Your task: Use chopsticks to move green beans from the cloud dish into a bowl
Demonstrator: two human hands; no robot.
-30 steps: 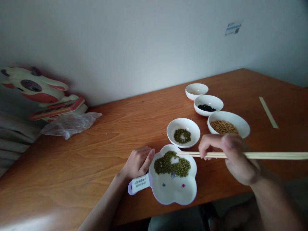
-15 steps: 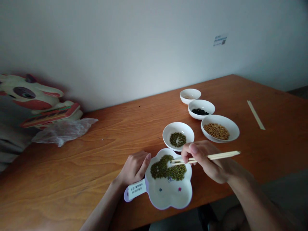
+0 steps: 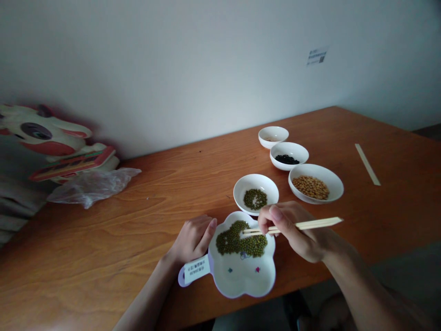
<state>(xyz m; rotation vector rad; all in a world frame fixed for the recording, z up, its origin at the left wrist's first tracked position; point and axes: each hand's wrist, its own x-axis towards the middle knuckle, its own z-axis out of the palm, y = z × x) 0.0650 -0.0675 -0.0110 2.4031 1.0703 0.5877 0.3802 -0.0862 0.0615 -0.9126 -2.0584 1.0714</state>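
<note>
A white flower-shaped dish (image 3: 241,278) with a labelled handle sits at the table's near edge, holding a pile of green mung beans (image 3: 237,241). My left hand (image 3: 193,239) rests against the dish's left rim with fingers curled, steadying it. My right hand (image 3: 292,230) grips a pair of wooden chopsticks (image 3: 303,225); their tips lie among the green beans. Just beyond stands a small white bowl (image 3: 255,184) with a few green beans.
Three more white bowls stand in a row to the right: soybeans (image 3: 315,186), black beans (image 3: 288,156), and a nearly bare one (image 3: 273,135). A paper chopstick sleeve (image 3: 367,164) lies far right. A crumpled plastic bag (image 3: 91,186) and a toy figure (image 3: 51,142) sit at left.
My right hand drew back from close to the camera and lowered the chopstick tips into the green beans. The left hand stayed at the dish's rim.
</note>
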